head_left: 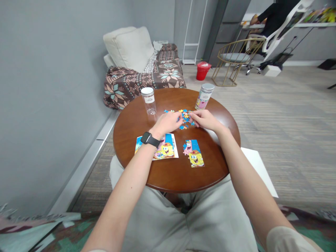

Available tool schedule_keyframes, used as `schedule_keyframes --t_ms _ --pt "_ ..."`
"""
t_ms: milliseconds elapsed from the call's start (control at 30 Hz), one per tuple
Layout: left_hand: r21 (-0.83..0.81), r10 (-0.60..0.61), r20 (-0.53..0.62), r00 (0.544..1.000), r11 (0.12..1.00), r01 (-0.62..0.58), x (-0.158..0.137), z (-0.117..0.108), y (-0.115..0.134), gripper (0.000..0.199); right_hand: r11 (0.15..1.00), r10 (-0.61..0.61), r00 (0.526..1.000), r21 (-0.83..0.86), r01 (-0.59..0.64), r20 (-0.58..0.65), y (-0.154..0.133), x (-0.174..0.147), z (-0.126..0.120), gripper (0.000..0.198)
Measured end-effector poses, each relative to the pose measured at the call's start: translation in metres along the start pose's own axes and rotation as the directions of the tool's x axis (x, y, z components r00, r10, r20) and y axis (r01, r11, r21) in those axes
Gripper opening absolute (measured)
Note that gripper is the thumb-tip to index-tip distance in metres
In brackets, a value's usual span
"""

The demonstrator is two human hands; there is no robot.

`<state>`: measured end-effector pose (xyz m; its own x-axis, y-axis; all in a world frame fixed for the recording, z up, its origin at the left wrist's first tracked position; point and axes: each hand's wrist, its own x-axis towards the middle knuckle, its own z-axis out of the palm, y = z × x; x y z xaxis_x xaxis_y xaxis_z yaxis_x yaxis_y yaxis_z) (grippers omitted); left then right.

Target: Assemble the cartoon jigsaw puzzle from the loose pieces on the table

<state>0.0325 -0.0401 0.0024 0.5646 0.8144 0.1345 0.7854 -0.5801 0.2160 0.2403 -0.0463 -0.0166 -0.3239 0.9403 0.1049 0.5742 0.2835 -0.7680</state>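
Loose jigsaw pieces [186, 117], mostly blue and yellow, lie in a pile on the round brown table [126, 131]. My left hand [169, 122], with a black watch on its wrist, is at the pile's left side with its fingers curled in. From the right, my right hand [206, 119] reaches to the pile, thumb and fingers drawn together at the pieces. Whatever either hand pinches is too small to make out. Nearer me is a partly joined puzzle [195, 158] with a pink and a yellow cartoon figure. Under my left forearm lies a printed picture sheet [168, 150], partly covered.
A clear jar [149, 101] with a white lid stands at the table's back left; a labelled jar [204, 96] with a silver lid stands back right. Behind are a patterned couch [168, 70], a red bin [203, 71] and a gold-framed chair [235, 57]. A person [275, 17] sits farther off.
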Motion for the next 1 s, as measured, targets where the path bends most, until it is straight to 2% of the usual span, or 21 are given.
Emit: schedule_keyframes --t_ms 100,167,233,367,467,700,1000 --pt "0.044 -0.053 0.029 0.998 0.998 0.051 -0.001 0.0 -0.002 0.029 0.998 -0.048 0.995 -0.045 0.044 -0.089 0.008 0.005 0.001 0.043" --pt "0.085 -0.086 0.047 0.995 0.993 0.082 -0.001 0.002 -0.004 0.03 0.992 -0.111 0.981 -0.081 0.098 -0.161 0.015 0.008 0.0 0.03" --pt "0.128 -0.119 0.059 0.991 0.986 0.11 -0.001 0.003 -0.006 0.031 0.984 -0.156 0.972 -0.11 0.138 -0.177 0.023 0.01 0.0 0.018" --pt "0.17 -0.163 0.076 0.984 0.974 0.148 0.0 0.003 -0.012 0.033 0.98 -0.16 0.984 -0.133 0.149 -0.075 0.035 0.013 0.0 0.028" --pt "0.153 -0.167 0.093 0.982 0.977 0.152 0.0 0.002 -0.018 0.033 0.985 -0.137 0.99 -0.111 0.135 -0.011 0.041 0.014 0.001 0.025" --pt "0.105 -0.152 0.068 0.986 0.984 0.145 0.002 0.002 -0.03 0.034 0.991 -0.13 0.991 -0.025 0.13 0.005 0.043 0.015 -0.003 0.018" --pt "0.081 -0.124 0.083 0.989 0.99 0.117 0.0 0.0 -0.027 0.032 0.992 -0.121 0.993 -0.047 0.121 0.002 0.034 0.012 -0.001 0.017"
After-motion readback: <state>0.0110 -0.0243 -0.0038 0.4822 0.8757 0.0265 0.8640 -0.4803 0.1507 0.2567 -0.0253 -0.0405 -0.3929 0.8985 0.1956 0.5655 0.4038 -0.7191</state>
